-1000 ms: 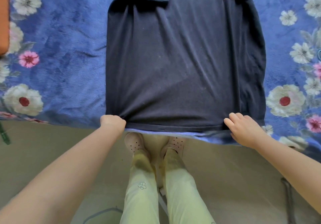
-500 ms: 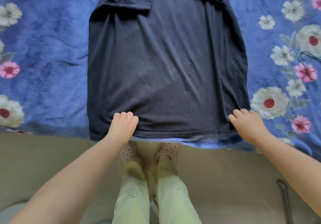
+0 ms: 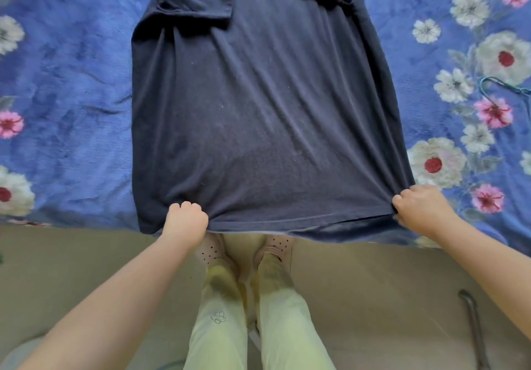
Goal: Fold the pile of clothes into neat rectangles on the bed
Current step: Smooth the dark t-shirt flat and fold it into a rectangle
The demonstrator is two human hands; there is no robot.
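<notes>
A dark navy T-shirt (image 3: pixel 264 116) lies flat on the bed with both sleeves folded inward near the top and its hem at the bed's near edge. My left hand (image 3: pixel 186 220) grips the hem a little in from the shirt's left corner, fingers curled into the cloth. At the hem's right corner my right hand (image 3: pixel 422 207) grips the fabric, and creases run up from that corner.
The bed is covered by a blue blanket (image 3: pixel 66 82) with white and pink flowers. A thin teal cord (image 3: pixel 500 83) lies at the right edge. Below the bed edge are a beige floor (image 3: pixel 359 289), my legs in pale yellow trousers, and a dark strap (image 3: pixel 474 323) on the floor.
My left hand went from the shirt's left corner inward along the hem, lay flat, then curled into a grip. The right hand's straight fingers closed on the right corner.
</notes>
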